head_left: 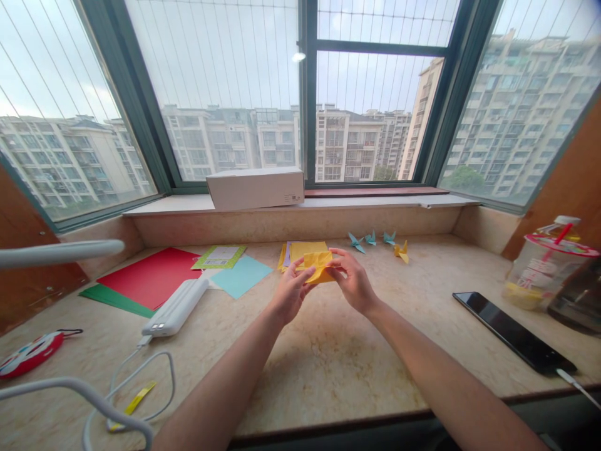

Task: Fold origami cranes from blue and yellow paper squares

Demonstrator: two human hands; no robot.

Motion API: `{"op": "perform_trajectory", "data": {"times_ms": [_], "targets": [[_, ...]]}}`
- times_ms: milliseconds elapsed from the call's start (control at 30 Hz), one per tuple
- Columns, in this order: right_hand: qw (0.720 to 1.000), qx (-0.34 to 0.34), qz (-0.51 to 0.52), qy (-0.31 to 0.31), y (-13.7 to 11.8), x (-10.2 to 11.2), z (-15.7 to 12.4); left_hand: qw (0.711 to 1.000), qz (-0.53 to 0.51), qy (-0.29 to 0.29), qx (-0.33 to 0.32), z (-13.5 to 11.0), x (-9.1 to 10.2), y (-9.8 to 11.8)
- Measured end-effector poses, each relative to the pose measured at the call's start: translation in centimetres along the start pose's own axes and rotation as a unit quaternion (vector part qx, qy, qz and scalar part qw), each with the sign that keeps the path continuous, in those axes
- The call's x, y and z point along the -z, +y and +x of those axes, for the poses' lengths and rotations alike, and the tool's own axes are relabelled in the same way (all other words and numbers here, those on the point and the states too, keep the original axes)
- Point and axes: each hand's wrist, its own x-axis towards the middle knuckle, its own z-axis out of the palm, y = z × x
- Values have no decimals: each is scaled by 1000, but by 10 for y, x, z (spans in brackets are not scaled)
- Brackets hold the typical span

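A creased, partly folded sheet of yellow origami paper [318, 265] is held up between my two hands, above the stone counter. My left hand [292, 289] pinches its left side between thumb and fingers. On the right side, my right hand [353, 279] grips the paper's edge with thumb and fingertips. Just behind them lies a small stack of yellow and purple paper [307, 248]. Several folded paper cranes stand to the right of the stack: blue ones [356, 242] and a yellow one [401, 252].
Left of my hands lie light blue paper [244, 275], red paper [150, 275], a green packet [218, 257] and a white power bank [176, 307] with its cable. On the right are a black phone [514, 331] and a plastic cup [533, 275]. A white box [256, 190] rests on the sill.
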Motion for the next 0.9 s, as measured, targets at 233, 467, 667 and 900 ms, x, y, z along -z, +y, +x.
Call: {"op": "perform_trajectory", "data": {"times_ms": [233,467,667,900], "targets": [[998,-48,25,-30,3,1,3,999,34,-35,-1,2,3,-7],[977,-156,137,42,8,-7,4,990,119,-23,-75,3,-4,-10],[972,-144,166,82,0,-8,6,987,137,-23,-79,-1,-9,-10],[975,-150,161,-9,-2,-3,6,991,91,-13,-99,0,-8,-5]]}}
